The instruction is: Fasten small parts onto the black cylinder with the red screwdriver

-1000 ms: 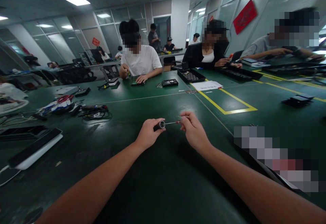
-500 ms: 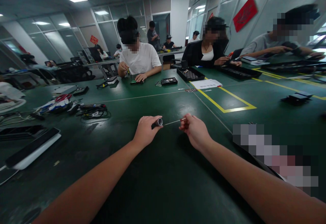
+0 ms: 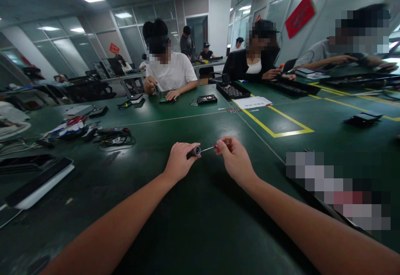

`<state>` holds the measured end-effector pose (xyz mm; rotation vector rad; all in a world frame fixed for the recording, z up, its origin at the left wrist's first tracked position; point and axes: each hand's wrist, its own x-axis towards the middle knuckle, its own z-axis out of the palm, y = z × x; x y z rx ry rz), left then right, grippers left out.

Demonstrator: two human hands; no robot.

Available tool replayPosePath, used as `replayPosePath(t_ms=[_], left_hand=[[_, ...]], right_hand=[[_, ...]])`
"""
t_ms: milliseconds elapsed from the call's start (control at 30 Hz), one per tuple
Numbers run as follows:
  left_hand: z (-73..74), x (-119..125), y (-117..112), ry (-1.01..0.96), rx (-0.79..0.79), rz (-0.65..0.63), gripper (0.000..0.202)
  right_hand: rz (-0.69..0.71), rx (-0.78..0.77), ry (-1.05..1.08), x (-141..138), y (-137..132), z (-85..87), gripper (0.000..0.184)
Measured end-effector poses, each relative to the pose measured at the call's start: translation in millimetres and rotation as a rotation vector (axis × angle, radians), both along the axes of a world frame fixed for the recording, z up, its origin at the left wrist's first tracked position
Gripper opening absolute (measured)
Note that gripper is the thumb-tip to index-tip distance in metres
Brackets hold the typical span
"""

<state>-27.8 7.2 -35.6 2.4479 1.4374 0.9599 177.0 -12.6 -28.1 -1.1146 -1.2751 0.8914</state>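
My left hand (image 3: pixel 178 162) is closed round a short black cylinder with a silver end (image 3: pixel 194 151), held just above the green table (image 3: pixel 193 225). My right hand (image 3: pixel 233 157) pinches a thin metal rod with a red grip (image 3: pixel 210 147), whose tip points into the cylinder's silver end. Both forearms reach in from the bottom of the view. The two hands sit close together, a little apart, at the table's middle.
A black and white flat device (image 3: pixel 39 183) lies at the left edge, with tangled cables and tools (image 3: pixel 90 132) behind it. Yellow tape (image 3: pixel 275 125) marks a rectangle to the right. Three other people work across the table beside black trays (image 3: pixel 233 91).
My right hand drew the rod a little away from the cylinder, then brought it back closer. My left hand has barely moved.
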Motion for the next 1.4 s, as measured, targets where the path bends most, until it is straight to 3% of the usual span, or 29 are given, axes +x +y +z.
replayPosePath(t_ms=[533, 667, 867, 1033, 1400], left_hand=[[-1.0, -2.2, 2.7, -0.043, 0.03, 0.003, 0.031], [-3.1, -1.7, 4.3, -0.034, 0.042, -0.005, 0.029], [-3.2, -2.0, 3.6, -0.033, 0.041, 0.024, 0.029], [-2.2, -2.2, 2.9, -0.021, 0.025, 0.022, 0.032], [-2.7, -2.9, 3.4, -0.021, 0.017, 0.021, 0.033]], right_hand=[[-0.069, 0.11, -0.312, -1.0, -14.4, 10.7, 0.016], [-0.107, 0.108, -0.302, -2.3, -13.9, 10.1, 0.015], [-0.048, 0.037, -0.221, -1.6, -9.5, 8.2, 0.016], [-0.103, 0.1, -0.283, -1.1, -11.3, 8.5, 0.016], [-0.063, 0.079, -0.287, 0.9, -11.5, 9.3, 0.016]])
